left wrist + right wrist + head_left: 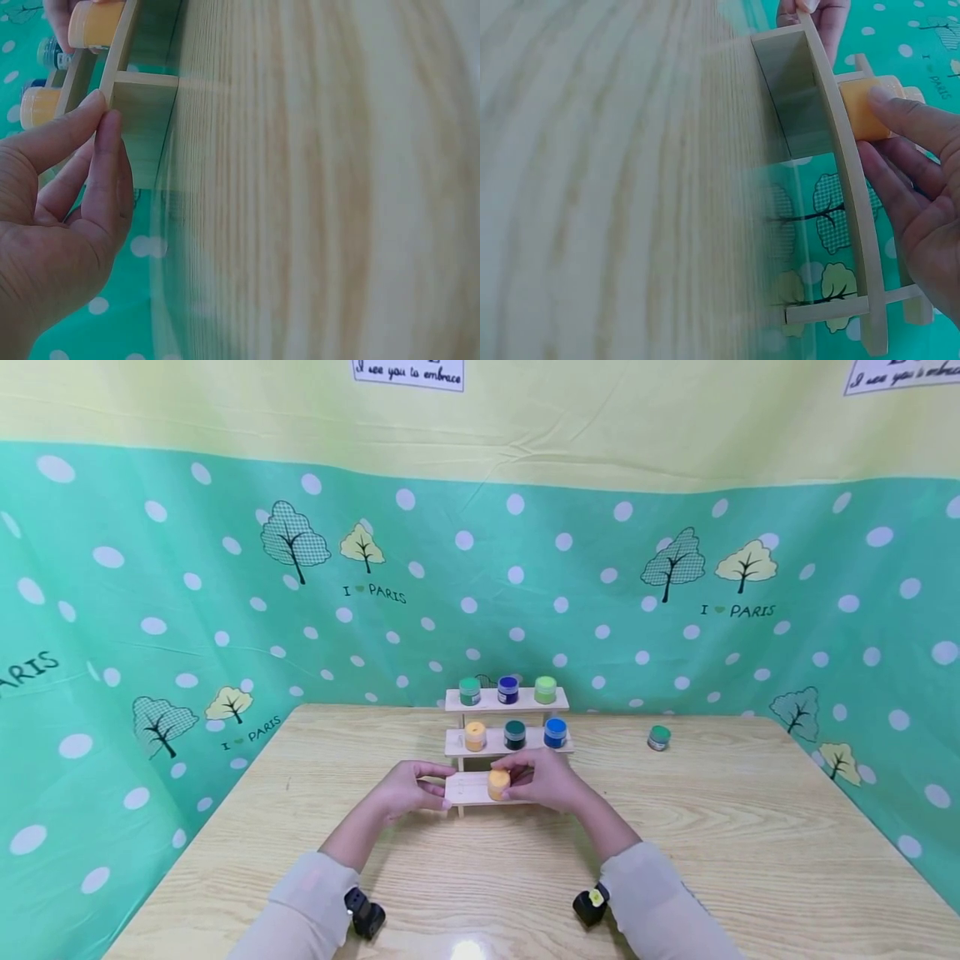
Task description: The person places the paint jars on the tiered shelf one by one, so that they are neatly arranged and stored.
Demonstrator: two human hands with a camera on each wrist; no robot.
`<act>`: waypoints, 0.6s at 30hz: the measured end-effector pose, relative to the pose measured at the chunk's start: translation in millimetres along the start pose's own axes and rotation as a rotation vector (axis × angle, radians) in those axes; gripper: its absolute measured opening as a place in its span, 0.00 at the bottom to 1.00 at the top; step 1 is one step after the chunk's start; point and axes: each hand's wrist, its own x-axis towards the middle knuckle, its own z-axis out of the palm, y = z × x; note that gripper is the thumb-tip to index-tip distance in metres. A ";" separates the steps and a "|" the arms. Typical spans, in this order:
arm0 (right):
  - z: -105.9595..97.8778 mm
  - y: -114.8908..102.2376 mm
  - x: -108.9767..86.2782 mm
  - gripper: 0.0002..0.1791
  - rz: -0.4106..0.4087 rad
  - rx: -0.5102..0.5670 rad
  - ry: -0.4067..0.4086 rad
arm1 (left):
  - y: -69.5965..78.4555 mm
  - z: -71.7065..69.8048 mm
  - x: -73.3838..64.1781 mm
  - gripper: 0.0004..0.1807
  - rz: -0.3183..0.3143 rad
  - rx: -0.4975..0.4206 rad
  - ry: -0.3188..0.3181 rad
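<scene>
A three-tier wooden stand [467, 791] rises in steps at the middle of the table. My left hand [401, 790] pinches the left end of its lowest shelf between thumb and fingers; the left wrist view shows the fingertips [111, 120] at the board's corner. On that shelf is an orange paint jar [498, 785], upright, gripped by my right hand [547, 779]. The thumb and fingers lie on either side of the jar [864, 112] in the right wrist view. The middle tier carries a light orange jar [475, 737], a dark green jar [514, 735] and a blue jar [555, 733].
Along the top tier stand a green jar [470, 692], a dark blue jar [507, 690] and a light green jar [545, 690]. Another green-lidded jar [659, 738] is on the wooden table [720, 827] at the back right. A dotted cloth [420, 543] hangs behind.
</scene>
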 end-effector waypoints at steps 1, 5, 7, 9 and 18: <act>0.2 0.1 0.0 0.20 -0.002 -0.004 0.001 | -0.1 0.1 -0.1 0.32 0.001 -0.003 0.000; 0.1 0.2 -1.3 0.22 0.002 -0.001 0.008 | 0.2 0.5 -0.4 0.33 0.001 -0.003 0.001; -0.6 -0.2 -2.6 0.22 0.011 0.013 0.017 | 0.5 0.5 -0.7 0.33 0.000 -0.001 0.001; -1.7 -1.1 -4.3 0.21 0.019 0.033 0.032 | 0.7 0.4 -1.2 0.33 0.001 -0.001 0.001; -9.9 -2.4 -14.7 0.17 0.020 0.096 0.081 | -0.6 0.1 -0.4 0.32 0.004 -0.002 0.009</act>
